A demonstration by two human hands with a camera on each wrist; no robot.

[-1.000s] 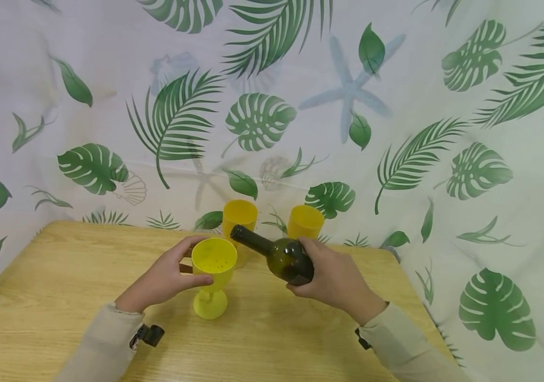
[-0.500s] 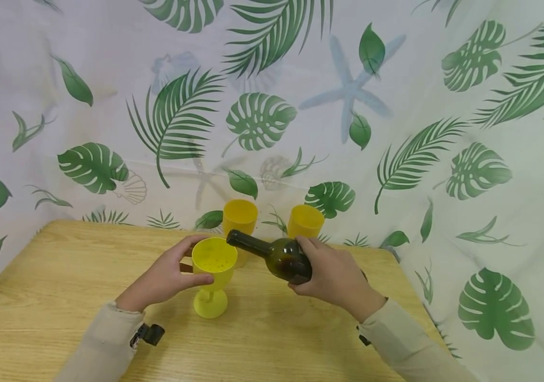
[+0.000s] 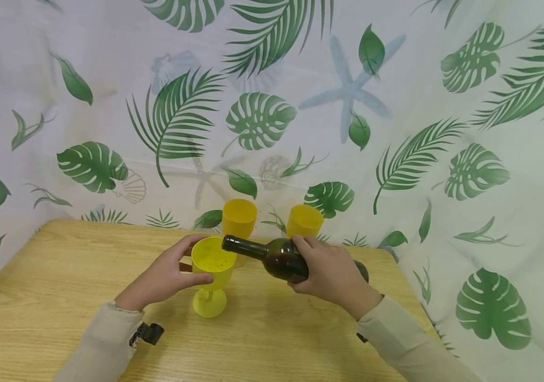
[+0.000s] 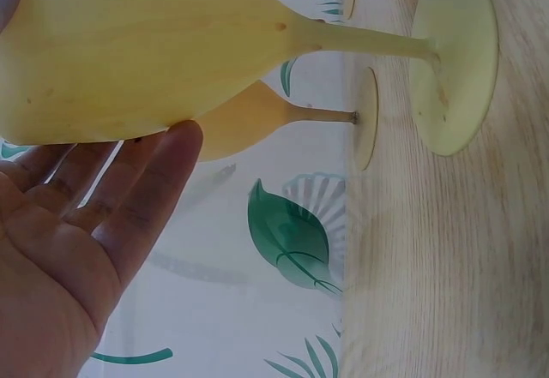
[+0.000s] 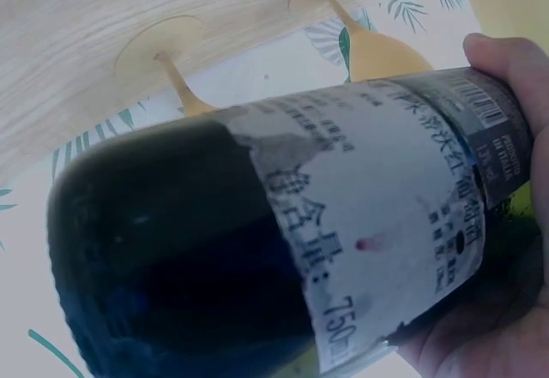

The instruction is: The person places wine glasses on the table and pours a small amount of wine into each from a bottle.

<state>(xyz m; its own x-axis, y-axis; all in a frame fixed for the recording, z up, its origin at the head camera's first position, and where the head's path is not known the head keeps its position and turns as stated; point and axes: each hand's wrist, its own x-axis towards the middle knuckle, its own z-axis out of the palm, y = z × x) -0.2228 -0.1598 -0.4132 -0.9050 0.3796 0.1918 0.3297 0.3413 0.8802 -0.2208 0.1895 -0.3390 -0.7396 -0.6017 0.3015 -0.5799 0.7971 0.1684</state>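
A yellow goblet (image 3: 210,302) stands upright on the table, and my left hand (image 3: 164,276) holds its bowl from the left, thumb in front and fingers behind. The left wrist view shows the goblet's stem (image 4: 377,39) and round foot close up. My right hand (image 3: 331,273) grips a dark green wine bottle (image 3: 283,260) around its body. The bottle tilts, its mouth (image 3: 227,242) at the right side of the goblet's rim. No liquid is seen leaving it. A torn white label (image 5: 360,198) shows on the bottle in the right wrist view.
Behind the bottle stand two orange-yellow goblets, a left one (image 3: 239,215) and a right one (image 3: 305,218), partly hidden. The wooden table (image 3: 262,339) ends at a white curtain (image 3: 300,127) printed with green leaves.
My right hand has moved the bottle slightly left, bringing its mouth down and leftward to the goblet's rim. The left hand and goblet stay about where they were.
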